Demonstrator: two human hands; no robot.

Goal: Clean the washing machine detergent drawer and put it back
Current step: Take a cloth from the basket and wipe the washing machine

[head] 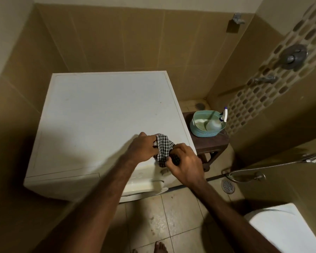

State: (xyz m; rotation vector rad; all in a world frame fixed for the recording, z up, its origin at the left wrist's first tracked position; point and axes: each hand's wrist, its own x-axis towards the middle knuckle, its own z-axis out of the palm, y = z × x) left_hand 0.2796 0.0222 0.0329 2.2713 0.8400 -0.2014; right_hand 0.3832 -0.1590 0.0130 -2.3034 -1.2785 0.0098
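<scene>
A white front-loading washing machine [102,114] stands against the tiled wall. Over its front right corner, both hands hold a black-and-white checked cloth [163,146]. My left hand [143,147] grips the cloth's left side. My right hand [185,164] pinches its lower right part, bunched between fingers and thumb. The detergent drawer front [66,178] sits at the machine's upper left front edge and looks closed; my arms hide part of the control panel.
A dark wooden stool [211,143] beside the machine carries a teal basket [199,131] holding a spray bottle [215,123]. A hand shower hose [274,165], floor drain [227,186] and toilet [285,229] are on the right. My bare toes [160,246] show below.
</scene>
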